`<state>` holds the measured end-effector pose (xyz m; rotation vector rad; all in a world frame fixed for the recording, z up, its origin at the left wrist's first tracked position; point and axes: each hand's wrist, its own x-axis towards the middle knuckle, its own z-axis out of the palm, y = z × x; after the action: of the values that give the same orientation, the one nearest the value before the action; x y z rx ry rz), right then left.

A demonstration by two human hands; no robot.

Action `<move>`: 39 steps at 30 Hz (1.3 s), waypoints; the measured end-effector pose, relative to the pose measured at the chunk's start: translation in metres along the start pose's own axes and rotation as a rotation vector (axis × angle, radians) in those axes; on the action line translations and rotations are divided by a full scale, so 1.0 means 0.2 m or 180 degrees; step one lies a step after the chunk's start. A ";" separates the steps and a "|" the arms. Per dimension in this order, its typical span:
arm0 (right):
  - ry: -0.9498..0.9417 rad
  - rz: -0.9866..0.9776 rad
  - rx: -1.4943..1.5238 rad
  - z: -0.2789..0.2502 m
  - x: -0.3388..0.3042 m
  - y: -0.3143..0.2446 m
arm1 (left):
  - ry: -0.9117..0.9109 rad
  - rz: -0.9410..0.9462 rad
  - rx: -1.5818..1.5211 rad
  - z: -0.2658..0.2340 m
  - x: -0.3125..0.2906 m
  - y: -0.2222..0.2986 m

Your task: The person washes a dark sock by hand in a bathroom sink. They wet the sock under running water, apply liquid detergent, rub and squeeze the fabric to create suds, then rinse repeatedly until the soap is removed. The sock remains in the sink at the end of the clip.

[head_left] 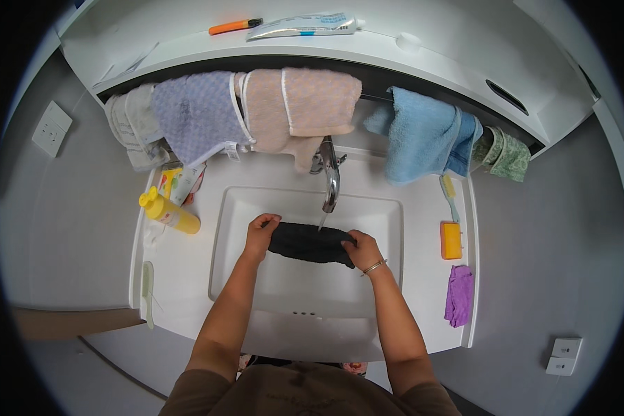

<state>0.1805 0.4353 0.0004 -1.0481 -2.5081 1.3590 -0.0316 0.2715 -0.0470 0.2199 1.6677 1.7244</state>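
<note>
A black piece of cloth (pixel 306 243) is stretched sideways above the white sink (pixel 218 243). My left hand (pixel 260 234) grips its left end between thumb and fingers. At the other end, my right hand (pixel 363 251) is closed on the cloth, a bracelet around that wrist. A chrome faucet (pixel 331 182) stands behind it, and a thin stream of water runs from the spout onto the cloth's upper edge. What kind of garment or rag the cloth is, I cannot tell.
Towels hang behind: purple (pixel 194 107), peach (pixel 319 104), blue (pixel 423 135). A yellow bottle (pixel 173 213) and a pale comb (pixel 148 291) lie left. Right are a brush (pixel 450 197), an orange-yellow sponge (pixel 451 240) and a purple cloth (pixel 459 296). The shelf holds a tube (pixel 305 26).
</note>
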 end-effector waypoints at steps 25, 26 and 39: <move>0.0224 0.0448 0.4314 -0.01 0.05 -0.13 | -0.1204 -0.1868 -0.1728 0.15 -0.20 -0.24; 0.0131 0.0425 0.3949 0.00 0.07 -0.05 | -0.1157 -0.1791 -0.1488 0.10 -0.17 -0.22; 0.0536 -0.0197 0.4004 0.26 0.08 0.07 | -0.0420 -0.1455 -0.1608 0.03 -0.11 -0.23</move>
<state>0.1556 0.4134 -0.0452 -0.6787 -1.0690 2.1409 0.0048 0.2594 -0.0812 -0.2605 1.0377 1.6640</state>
